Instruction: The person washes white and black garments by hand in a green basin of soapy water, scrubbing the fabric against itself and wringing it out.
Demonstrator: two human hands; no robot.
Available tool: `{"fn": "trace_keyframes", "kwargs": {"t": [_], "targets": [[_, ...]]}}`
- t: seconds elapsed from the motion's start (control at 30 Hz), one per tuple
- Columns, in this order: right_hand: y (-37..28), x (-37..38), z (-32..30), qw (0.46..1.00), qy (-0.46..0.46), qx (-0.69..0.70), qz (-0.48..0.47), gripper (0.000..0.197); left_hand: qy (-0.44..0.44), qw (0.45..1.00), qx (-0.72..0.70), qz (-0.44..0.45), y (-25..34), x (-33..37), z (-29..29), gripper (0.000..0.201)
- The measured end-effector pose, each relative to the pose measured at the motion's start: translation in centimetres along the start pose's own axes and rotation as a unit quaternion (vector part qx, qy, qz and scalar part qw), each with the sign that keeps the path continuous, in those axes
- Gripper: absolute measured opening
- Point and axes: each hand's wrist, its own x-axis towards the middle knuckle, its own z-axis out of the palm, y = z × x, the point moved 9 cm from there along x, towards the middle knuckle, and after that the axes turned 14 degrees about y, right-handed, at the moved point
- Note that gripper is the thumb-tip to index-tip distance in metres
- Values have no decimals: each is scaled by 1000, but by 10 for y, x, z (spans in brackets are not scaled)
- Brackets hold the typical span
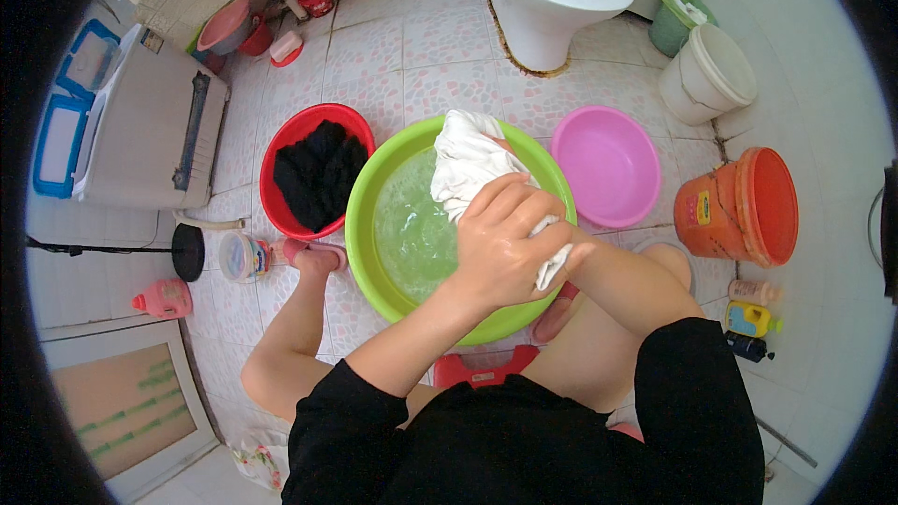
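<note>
A bunched white cloth point(472, 161) hangs over the far right part of a big green basin point(363, 266) of cloudy water. My left hand point(513, 236) is closed around its near part, and a twisted end sticks out below the fingers. My right forearm reaches in beneath my left hand toward the cloth. Only a small patch of skin, probably my right hand point(502, 144), shows at the cloth's far right edge; the fingers are hidden. Left of the basin, black fabric point(321, 173) lies in a red basin point(271, 142).
A pink basin point(606, 166) stands on the right, near an orange bucket point(739, 209), a white bucket point(706, 75) and several bottles point(748, 318). Ahead is a toilet point(543, 28). A washing machine point(145, 122), a clear tub point(243, 257) and a pink jug point(166, 299) are at left.
</note>
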Motion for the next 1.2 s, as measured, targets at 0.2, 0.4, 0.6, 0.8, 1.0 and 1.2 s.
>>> {"fn": "trace_keyframes", "kwargs": {"t": [0.2,0.4,0.6,0.8,1.0,1.2], "targets": [[9,7,-7,1000,8,-14,20,42,-13,1000,5,-26,-13,-9,5,12],[8,23,-12,999,24,-29,19,42,2,992,-69,-106,-58,-32,-6,13],[-36,24,-40,979,177,-84,-48,48,111,827,-207,-511,-144,-93,-28,38],[-143,-20,-27,909,195,-207,-305,76,24,761,-293,-579,-150,-61,31,58],[-239,-150,-33,881,149,-193,-406,56,-105,810,-336,-468,-69,47,117,56],[-245,-308,-152,761,395,-163,-487,52,-282,784,-367,-413,59,34,233,54]]}}
